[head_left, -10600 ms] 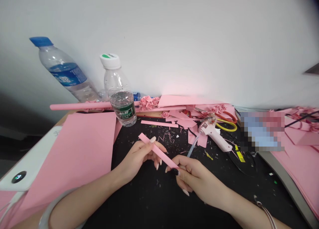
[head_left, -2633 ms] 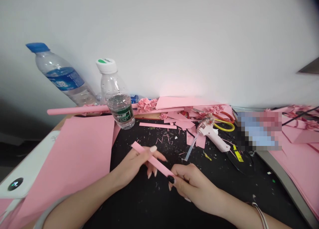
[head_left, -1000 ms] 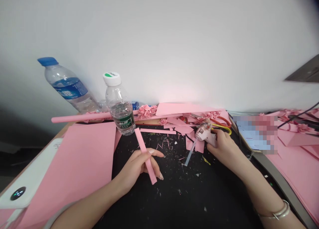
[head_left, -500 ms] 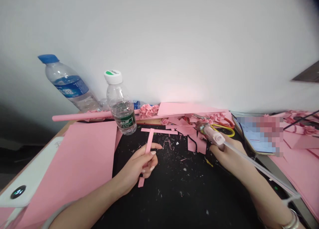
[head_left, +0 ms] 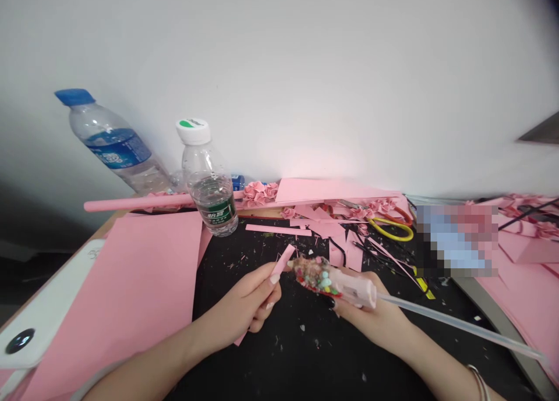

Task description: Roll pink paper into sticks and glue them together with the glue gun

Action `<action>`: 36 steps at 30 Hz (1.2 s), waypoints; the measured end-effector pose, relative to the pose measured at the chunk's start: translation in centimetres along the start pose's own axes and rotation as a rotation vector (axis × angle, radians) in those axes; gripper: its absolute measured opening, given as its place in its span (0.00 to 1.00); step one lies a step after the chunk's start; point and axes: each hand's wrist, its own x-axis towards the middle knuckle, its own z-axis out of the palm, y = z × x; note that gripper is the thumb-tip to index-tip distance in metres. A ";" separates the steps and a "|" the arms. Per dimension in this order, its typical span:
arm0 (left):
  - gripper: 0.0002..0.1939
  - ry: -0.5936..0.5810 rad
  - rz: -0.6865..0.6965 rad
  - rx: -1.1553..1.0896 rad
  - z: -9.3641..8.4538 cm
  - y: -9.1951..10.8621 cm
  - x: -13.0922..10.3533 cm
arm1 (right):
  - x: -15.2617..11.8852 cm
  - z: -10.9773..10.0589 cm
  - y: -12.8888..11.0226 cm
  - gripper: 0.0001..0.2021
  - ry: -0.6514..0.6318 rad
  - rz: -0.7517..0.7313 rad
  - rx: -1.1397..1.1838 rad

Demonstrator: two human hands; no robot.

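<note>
My left hand (head_left: 255, 299) pinches a narrow pink paper strip (head_left: 285, 260), whose upper end sticks out past the thumb and whose lower end shows below the fingers. My right hand (head_left: 371, 311) is wrapped round a hot glue gun (head_left: 345, 287) decorated with coloured bits near its front. A long clear glue stick (head_left: 458, 325) trails out of its back. The gun's nozzle points left, right beside the upper part of the strip; whether they touch I cannot tell. Another pink strip (head_left: 278, 230) lies flat on the black mat (head_left: 305, 360) beyond my hands.
A small water bottle (head_left: 213, 197) and a large blue-capped bottle (head_left: 116, 142) stand at the back left. Pink sheets (head_left: 144, 273) and a white power bank (head_left: 48, 308) lie left. Yellow-handled scissors (head_left: 395, 229), paper roses (head_left: 259, 192) and scraps line the back. A blurred-out screen sits right.
My right hand has brought the glue gun left and toward me, up to the strip. The held strip now tilts further right. My left hand has shifted only slightly.
</note>
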 end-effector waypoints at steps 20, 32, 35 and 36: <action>0.16 0.046 -0.010 0.148 0.2 -0.2 0.0 | 0.1 0.9 -0.1 0.07 -0.093 0.041 -0.003; 0.13 0.060 -0.016 0.123 0.2 -0.2 0.1 | 0.3 0.9 0.3 0.10 -0.010 -0.004 -0.049; 0.16 0.062 -0.020 0.107 0.1 -0.4 0.0 | 0.3 1.0 0.3 0.11 0.028 0.001 -0.052; 0.16 0.062 -0.019 0.103 0.0 -0.4 0.0 | 0.3 1.0 0.3 0.12 0.034 0.010 -0.054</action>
